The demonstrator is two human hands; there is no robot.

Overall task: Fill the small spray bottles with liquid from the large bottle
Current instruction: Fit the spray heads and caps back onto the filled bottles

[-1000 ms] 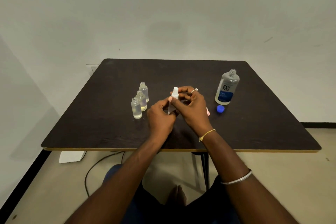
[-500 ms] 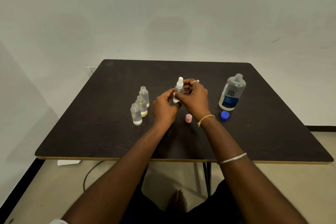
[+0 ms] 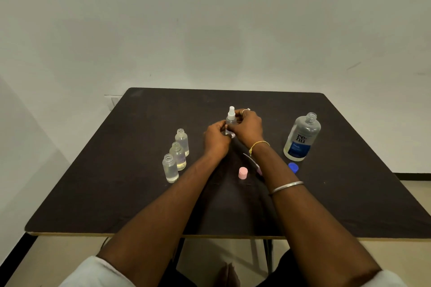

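Both hands hold a small clear spray bottle (image 3: pixel 231 119) with a white spray head, upright over the middle of the dark table (image 3: pixel 116 189). My left hand (image 3: pixel 215 138) grips its lower body and my right hand (image 3: pixel 248 127) curls around its upper part just below the spray head. Three small open bottles (image 3: pixel 177 155) with clear liquid stand in a diagonal row to the left. The large clear bottle (image 3: pixel 301 137) with a blue label stands uncapped at the right, its blue cap (image 3: pixel 293 167) lying in front of it.
A pink cap (image 3: pixel 242 173) stands on the table between my forearms. Another pinkish piece with a thin tube (image 3: pixel 254 163) lies partly hidden beside my right forearm. A white wall rises behind the table.
Both hands have carried the spray bottle further away from me across the table and brought it upright. The pink cap, hidden at first, now shows between my forearms.
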